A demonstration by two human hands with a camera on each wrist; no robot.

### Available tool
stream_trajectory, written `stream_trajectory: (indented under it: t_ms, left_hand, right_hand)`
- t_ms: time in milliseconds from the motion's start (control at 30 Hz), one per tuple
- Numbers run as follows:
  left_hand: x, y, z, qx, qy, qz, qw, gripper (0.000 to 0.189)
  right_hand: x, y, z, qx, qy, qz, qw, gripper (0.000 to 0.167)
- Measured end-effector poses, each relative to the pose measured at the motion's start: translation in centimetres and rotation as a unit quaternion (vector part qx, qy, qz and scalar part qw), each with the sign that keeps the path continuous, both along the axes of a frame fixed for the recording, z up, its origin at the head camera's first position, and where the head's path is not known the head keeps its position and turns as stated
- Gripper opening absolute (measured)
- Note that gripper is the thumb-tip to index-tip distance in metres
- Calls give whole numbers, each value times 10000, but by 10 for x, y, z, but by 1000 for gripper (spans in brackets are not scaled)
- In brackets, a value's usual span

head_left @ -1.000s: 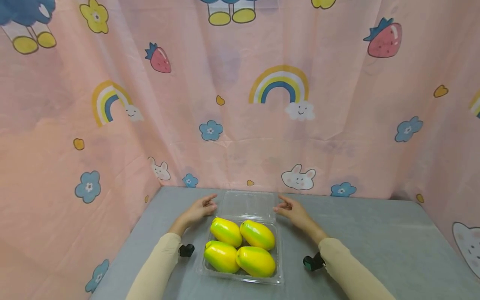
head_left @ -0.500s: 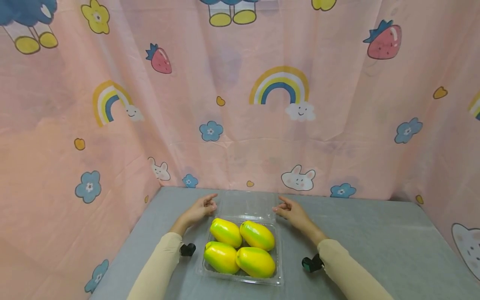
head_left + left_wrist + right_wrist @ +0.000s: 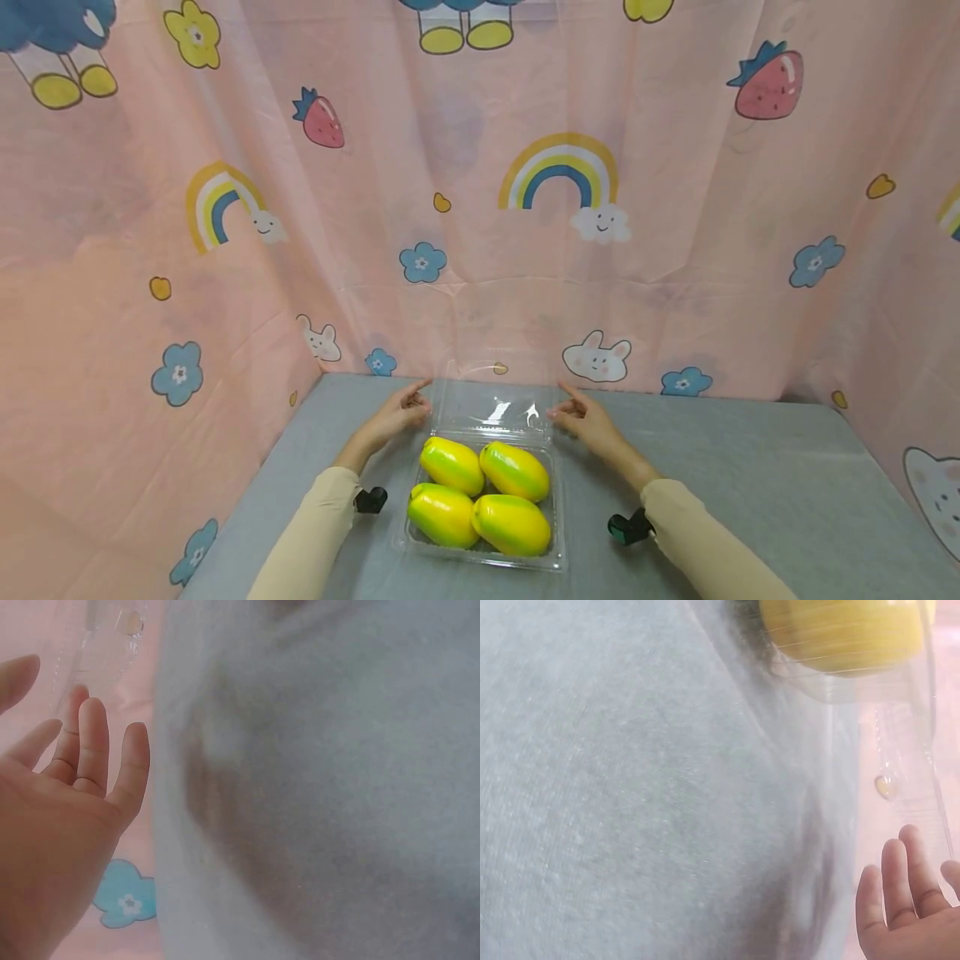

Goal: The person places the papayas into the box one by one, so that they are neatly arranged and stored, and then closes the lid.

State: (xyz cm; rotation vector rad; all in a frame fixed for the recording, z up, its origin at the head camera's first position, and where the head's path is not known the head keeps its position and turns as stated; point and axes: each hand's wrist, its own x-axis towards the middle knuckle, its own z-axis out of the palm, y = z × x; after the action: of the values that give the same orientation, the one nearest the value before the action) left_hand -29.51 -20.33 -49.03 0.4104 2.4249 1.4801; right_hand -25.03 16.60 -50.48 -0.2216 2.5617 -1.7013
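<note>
A clear plastic clamshell box (image 3: 558,533) stands on the table with several yellow-green fruits, mango- or papaya-like, in its base; one is the front right fruit (image 3: 512,525). Its transparent lid (image 3: 491,408) is hinged at the far side and stands tilted up, leaning back. My left hand (image 3: 388,421) is at the lid's left edge, my right hand (image 3: 588,423) at its right edge. In the left wrist view the fingers (image 3: 93,739) are extended and spread. The right wrist view shows fairly straight fingers (image 3: 895,881) beside the lid edge. Exact contact is hard to see.
A grey cloth covers the table (image 3: 720,483). Behind it and at both sides hangs a pink patterned curtain (image 3: 480,317), close to the raised lid. A black wrist camera (image 3: 371,500) sits on the left wrist, and another camera (image 3: 630,527) on the right.
The lid has swung up from lying back low over the table to a steeper tilt. Both hands moved only slightly with it. Box base and fruits stayed put.
</note>
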Motion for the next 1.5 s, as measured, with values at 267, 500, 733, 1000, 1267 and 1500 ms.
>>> stream_trajectory:
  t_ms: [267, 500, 733, 1000, 1267, 1500]
  left_hand:
    - [3, -5, 10, 116, 274, -159, 9994, 63]
    - [8, -8, 19, 227, 296, -245, 9990, 65]
    - [17, -9, 27, 136, 375, -234, 9989, 65]
    - [34, -12, 33, 150, 574, -352, 9976, 71]
    - [55, -17, 37, 324, 701, -674, 9947, 72]
    - [69, -22, 36, 502, 702, -989, 9913, 74]
  right_hand:
    - [5, 0, 12, 95, 30, -50, 9999, 73]
    - [8, 0, 21, 90, 21, -59, 9999, 76]
    - [18, 0, 30, -12, 75, -54, 10000, 72]
    - [33, 2, 35, -114, 347, 149, 9992, 69]
    - [48, 3, 40, -230, 417, 366, 9982, 67]
    - [65, 5, 39, 139, 521, 215, 9983, 62]
